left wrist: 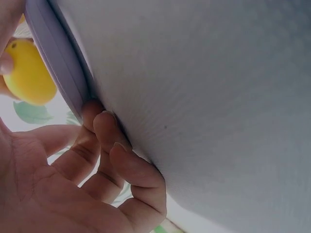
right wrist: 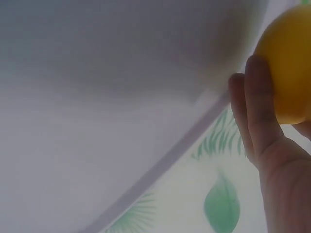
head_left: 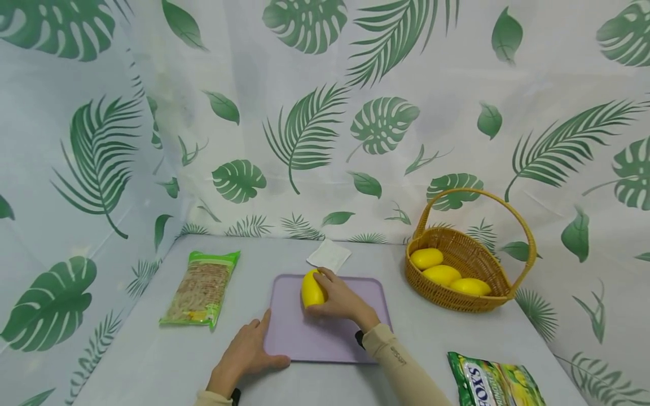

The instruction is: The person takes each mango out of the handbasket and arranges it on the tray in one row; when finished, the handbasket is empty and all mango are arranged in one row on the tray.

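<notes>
Basket (head_left: 440,295): three yellow fruits (head_left: 442,275) | right hand (head_left: 339,299) grips yellow fruit (head_left: 311,290) over tray (head_left: 321,345)

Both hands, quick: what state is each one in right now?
Left hand: open, touching the edge of the purple tray.
Right hand: closed, holding a yellow fruit.

On the table (head_left: 137,366), the tray (head_left: 315,345) was set at the centre, with a fruit (head_left: 310,290) placed toward eleven o'clock on it, held from its four o'clock side by the right hand (head_left: 339,301), and its eight o'clock corner touched by the left hand (head_left: 247,349). Around the tray, a sachet (head_left: 329,256) was laid just behind at twelve, a packet (head_left: 202,288) between nine and ten, a basket (head_left: 447,298) with three fruits (head_left: 442,275) inside at two, and a bag (head_left: 495,380) at four.
</notes>
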Demonstrator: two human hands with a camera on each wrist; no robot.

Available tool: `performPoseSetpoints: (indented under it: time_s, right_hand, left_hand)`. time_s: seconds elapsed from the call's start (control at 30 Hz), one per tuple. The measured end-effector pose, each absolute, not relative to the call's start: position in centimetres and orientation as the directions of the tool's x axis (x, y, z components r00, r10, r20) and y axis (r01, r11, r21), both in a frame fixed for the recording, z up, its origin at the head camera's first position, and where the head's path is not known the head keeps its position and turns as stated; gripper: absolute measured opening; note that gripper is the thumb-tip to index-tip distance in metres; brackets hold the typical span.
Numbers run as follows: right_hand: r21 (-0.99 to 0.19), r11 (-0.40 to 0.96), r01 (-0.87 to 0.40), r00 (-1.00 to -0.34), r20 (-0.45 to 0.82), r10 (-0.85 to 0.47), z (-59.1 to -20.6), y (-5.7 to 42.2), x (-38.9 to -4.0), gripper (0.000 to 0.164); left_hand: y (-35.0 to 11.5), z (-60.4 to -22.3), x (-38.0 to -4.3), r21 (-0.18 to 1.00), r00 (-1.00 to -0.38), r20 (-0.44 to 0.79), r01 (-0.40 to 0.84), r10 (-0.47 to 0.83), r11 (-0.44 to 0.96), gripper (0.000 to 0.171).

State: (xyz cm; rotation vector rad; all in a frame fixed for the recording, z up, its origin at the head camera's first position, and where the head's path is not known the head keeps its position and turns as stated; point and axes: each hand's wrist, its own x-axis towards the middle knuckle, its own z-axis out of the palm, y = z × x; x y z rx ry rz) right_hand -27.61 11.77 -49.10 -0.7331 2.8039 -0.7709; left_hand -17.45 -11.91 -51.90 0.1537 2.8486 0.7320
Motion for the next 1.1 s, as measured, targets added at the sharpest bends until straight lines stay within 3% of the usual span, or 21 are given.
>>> performPoseSetpoints:
  time_s: [1.1]
  right_hand:
    - [-0.469,0.760,-0.450,-0.858,-0.008,-0.513,-49.9,5.0,-29.1,0.094]
  left_hand:
    - [-12.0,-52.0,-17.3,0.494,-0.975,-0.125,0.101,0.185,0.863,0.120]
